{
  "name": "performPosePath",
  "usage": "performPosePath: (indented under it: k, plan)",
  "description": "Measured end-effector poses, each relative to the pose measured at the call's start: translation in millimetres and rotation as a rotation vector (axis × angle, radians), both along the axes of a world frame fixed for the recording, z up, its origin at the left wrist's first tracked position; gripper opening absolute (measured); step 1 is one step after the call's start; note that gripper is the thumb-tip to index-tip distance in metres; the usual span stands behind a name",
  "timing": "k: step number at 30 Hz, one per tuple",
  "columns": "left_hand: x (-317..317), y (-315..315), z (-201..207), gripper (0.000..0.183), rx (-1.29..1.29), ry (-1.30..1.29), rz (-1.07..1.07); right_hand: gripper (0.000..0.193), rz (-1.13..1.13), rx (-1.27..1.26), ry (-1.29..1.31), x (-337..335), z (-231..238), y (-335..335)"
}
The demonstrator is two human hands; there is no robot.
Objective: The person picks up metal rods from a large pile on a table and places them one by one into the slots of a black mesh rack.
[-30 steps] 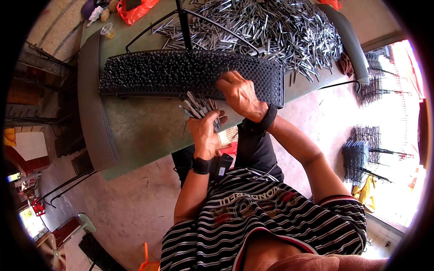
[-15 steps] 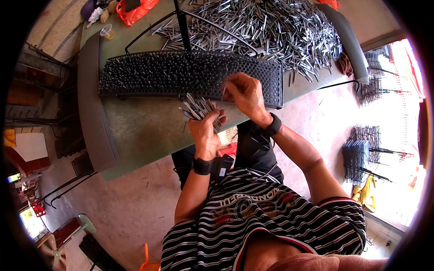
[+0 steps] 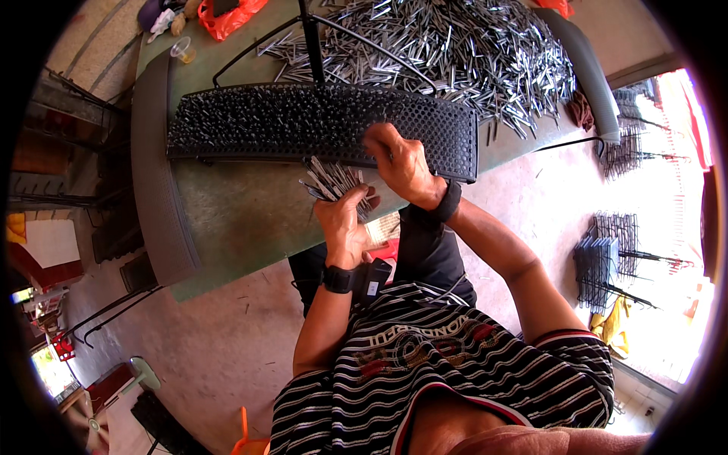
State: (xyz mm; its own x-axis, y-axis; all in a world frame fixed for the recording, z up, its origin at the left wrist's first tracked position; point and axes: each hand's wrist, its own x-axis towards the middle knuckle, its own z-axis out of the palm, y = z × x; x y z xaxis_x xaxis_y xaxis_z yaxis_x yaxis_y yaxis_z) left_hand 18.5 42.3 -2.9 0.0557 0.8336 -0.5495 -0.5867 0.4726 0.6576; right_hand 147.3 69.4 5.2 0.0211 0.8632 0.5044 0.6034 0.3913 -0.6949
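A long black perforated tray (image 3: 447,136) lies across the green table. Thin metal pieces stand in its holes over the left and middle, while bare holes show at its right end. My left hand (image 3: 345,216) is closed round a bundle of thin metal sticks (image 3: 332,179), fanned out just below the tray's near edge. Over the tray, right of the middle, my right hand (image 3: 402,163) has its fingers pinched together at the holes; what they hold, if anything, is hidden.
Behind the tray a large heap of loose metal sticks (image 3: 455,45) covers the table. A black metal frame (image 3: 311,45) rises at the tray's back. A plastic cup (image 3: 183,51) and a red bag (image 3: 227,19) sit far left. Wire racks (image 3: 607,258) stand on the floor at right.
My right hand has turned and shifted slightly left, its fingers now down at the tray. My left hand stays in place with its bundle.
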Motion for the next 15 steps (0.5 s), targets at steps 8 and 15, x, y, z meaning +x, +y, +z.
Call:
performPosePath:
  k: [8,15]
  plan:
    - [0,-3,4,0.014,-0.006,0.005,-0.014,0.014,0.032,0.023,-0.149,5,2,7]
    - [0,-4,2,0.014,-0.004,0.011,-0.014,0.018,0.096,0.067,-0.53,13,11,4]
